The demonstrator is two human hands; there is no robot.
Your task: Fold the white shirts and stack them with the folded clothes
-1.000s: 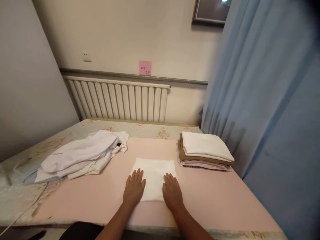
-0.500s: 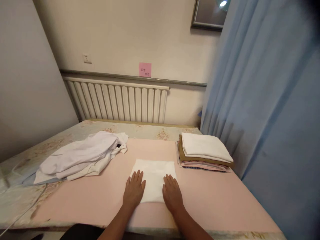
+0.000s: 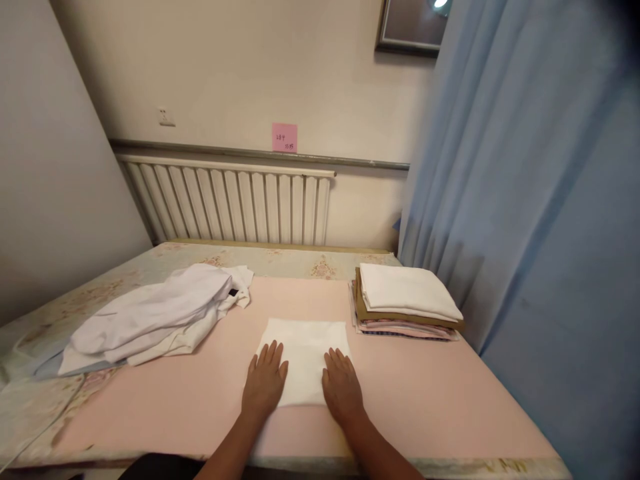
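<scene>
A white folded cloth (image 3: pixel 305 360) lies flat on a pink sheet (image 3: pixel 410 400) in front of me. My left hand (image 3: pixel 264 379) rests palm down over its left edge, fingers stretched out. On the opposite edge, my right hand (image 3: pixel 343 385) lies flat too, its fingers pointing away from me. Neither hand grips the cloth; both press on its top. Whether it is a garment or a plain cloth cannot be made out.
To the left is a loose heap of white clothes (image 3: pixel 155 313). A neat stack of folded clothes (image 3: pixel 410 293), white on top, stands at the right. Behind are a radiator (image 3: pixel 235 203) and a wall; a blue curtain (image 3: pixel 500 167) hangs on the right. A cable (image 3: pixel 47 427) runs at lower left.
The view has shifted slightly, so everything appears a little further left. Both hands stay flat on the white cloth, with no clear movement against it.
</scene>
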